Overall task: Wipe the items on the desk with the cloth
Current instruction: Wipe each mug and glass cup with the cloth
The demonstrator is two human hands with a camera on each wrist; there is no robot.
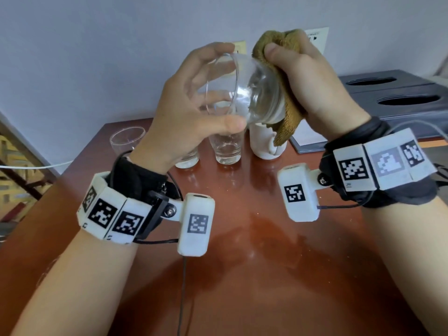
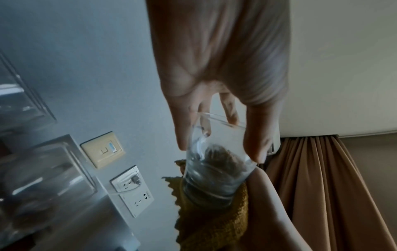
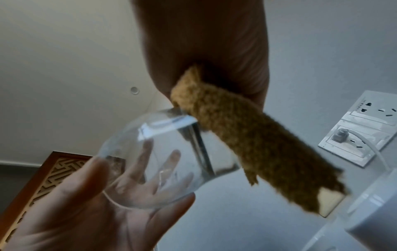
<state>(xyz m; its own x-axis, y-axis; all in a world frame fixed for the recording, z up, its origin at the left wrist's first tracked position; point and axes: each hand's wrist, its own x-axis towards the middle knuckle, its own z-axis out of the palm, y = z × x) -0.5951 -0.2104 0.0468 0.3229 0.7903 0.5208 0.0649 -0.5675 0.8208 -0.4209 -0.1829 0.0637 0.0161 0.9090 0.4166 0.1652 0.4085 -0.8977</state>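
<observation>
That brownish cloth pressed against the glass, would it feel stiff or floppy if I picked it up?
Probably floppy: the cloth bunches under the right hand and wraps around the base of the glass, with a loose end drooping below. Its nubbly, towel-like weave suggests it grips rather than slides. It likely weighs little, since a loose hold keeps it up.

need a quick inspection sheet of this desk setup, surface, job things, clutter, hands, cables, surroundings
surface: glossy red-brown desk, reflections on it.
job's things: clear glass held tilted above the desk; brown cloth against its base.
clutter: three more glasses and a white cup standing at the back; dark box with oval slots; framed card.
grippers: left hand grips the glass near the rim; right hand grips the cloth.
cables: thin black lead from the wrist camera; white cable plugged into a wall socket.
surroundings: grey wall, switch plate, tan curtain.
</observation>
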